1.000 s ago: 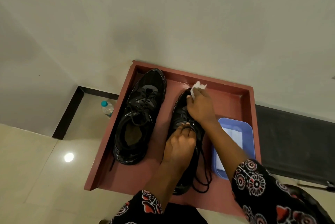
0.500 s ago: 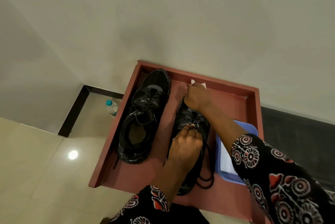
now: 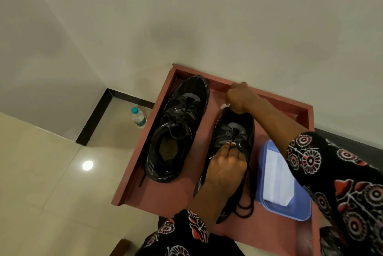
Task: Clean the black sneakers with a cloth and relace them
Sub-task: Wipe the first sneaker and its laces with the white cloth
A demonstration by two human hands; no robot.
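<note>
Our right hand (image 3: 241,97) pinches the cloth (image 3: 224,106) at the right sneaker (image 3: 238,131) toe; our left hand (image 3: 226,166) grips its laces (image 3: 245,204) on a red tray (image 3: 290,106) above tiled floor (image 3: 51,193).

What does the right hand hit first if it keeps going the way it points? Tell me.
Probably the tray's raised back rim, then the wall. The right hand with its white cloth reaches beyond the shoe's toe; depth is unclear.

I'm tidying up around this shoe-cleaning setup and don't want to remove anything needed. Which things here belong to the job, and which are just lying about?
Part of the job:
- right sneaker, steadied by the left hand
- white cloth, gripped in the right hand at that shoe's toe
- left sneaker
- blue tray holding white sheets

Lying about:
- water bottle on the floor
</note>
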